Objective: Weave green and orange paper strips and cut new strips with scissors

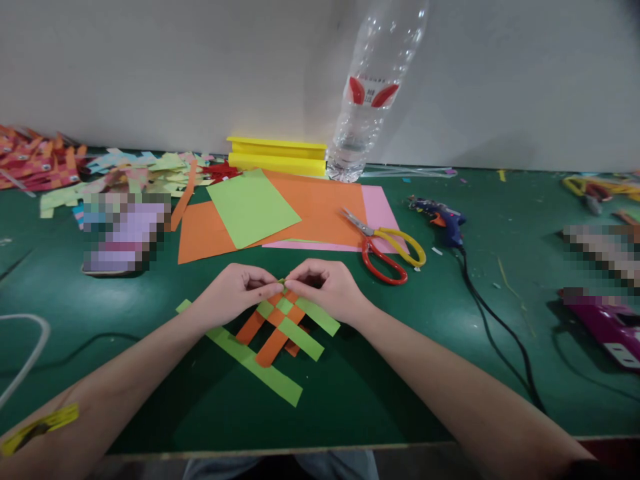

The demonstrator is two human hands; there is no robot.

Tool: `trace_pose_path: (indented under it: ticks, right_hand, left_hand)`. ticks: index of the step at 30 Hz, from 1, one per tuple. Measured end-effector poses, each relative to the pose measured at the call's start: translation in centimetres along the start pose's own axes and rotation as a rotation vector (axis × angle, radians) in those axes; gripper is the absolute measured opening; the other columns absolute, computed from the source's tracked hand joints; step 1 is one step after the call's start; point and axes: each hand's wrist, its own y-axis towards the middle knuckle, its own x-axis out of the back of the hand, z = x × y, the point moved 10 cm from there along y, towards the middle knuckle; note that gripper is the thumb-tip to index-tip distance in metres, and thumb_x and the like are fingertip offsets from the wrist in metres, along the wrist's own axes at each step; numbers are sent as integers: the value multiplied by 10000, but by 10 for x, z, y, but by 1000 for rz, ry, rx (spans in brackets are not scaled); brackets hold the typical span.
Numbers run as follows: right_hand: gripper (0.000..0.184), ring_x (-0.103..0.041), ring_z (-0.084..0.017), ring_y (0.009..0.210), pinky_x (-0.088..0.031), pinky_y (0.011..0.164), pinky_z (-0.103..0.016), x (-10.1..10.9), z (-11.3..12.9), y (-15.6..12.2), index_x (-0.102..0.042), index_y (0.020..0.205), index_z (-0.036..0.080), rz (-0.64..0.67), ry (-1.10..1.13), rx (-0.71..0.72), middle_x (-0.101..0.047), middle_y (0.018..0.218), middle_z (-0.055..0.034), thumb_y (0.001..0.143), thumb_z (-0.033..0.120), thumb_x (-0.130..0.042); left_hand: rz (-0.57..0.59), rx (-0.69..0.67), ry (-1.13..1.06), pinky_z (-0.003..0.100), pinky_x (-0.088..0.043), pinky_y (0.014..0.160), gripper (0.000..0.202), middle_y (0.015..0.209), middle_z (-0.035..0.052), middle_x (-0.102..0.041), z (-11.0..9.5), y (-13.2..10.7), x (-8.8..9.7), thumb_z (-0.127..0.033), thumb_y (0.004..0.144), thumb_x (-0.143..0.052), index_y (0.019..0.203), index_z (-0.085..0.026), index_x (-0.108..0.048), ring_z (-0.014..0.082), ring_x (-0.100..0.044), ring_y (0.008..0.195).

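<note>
Between my two hands is a small weave of orange and green paper strips (285,307), its loose ends fanning toward me. My left hand (237,290) pinches the weave's far corner between thumb and fingers. Right beside it, my right hand (327,287) pinches the same corner, the fingertips of both hands nearly touching. A long loose green paper strip (260,370) lies slantwise on the table, partly under the weave and my left wrist. What the fingertips fold or press at the corner is mostly hidden.
Beyond my hands lie orange sheets (320,200), a green sheet (253,210) and scissors (373,233). A glue gun (445,220) with a black cord is at right. A tilted water bottle (370,100), paper scraps (150,170) and a blurred phone (130,233) stand farther out.
</note>
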Motion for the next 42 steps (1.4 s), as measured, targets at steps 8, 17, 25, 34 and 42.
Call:
trace_pose_path:
  ticks: [8, 17, 25, 34, 42]
  right_hand:
    - [153, -554, -96, 632, -444, 589, -234, -1, 5, 0, -642, 780, 182, 11, -89, 34, -641, 733, -3, 772, 334, -625]
    - [109, -567, -90, 602, -460, 563, -214, 0, 3, 0, -629, 741, 177, -16, -21, 25, -643, 691, 4, 748, 286, -642]
    - [103, -570, -92, 599, -470, 565, -216, 5, 4, 0, -623, 733, 178, -49, -2, 26, -645, 686, 5, 739, 277, -653]
    - [105, -551, -84, 592, -457, 562, -214, 12, 0, 2, -623, 731, 180, -95, 42, 33, -629, 677, 15, 744, 281, -650]
    - [120, -549, -92, 599, -450, 560, -231, 14, -5, 5, -628, 729, 181, -112, 85, 19, -628, 686, 9, 734, 297, -658]
  left_hand:
    - [11, -23, 60, 206, -224, 439, 216, 519, -53, -407, -3, -3, -2, -337, 795, -560, 672, -175, -635, 77, -303, 452]
    - [47, 27, -28, 190, -331, 487, 163, 590, -26, -599, 7, -1, -6, -315, 755, -612, 746, -163, -671, 93, -478, 507]
    - [74, 112, -143, 191, -403, 542, 96, 633, -37, -643, 12, -1, -7, -266, 694, -671, 714, -173, -661, 103, -564, 574]
    - [109, 96, -195, 183, -416, 568, 112, 668, -38, -646, 14, -1, -11, -266, 711, -677, 733, -169, -626, 94, -585, 609]
    - [157, 110, -226, 202, -475, 632, 145, 782, -6, -725, 11, -3, -11, -293, 705, -702, 795, -186, -666, 134, -661, 722]
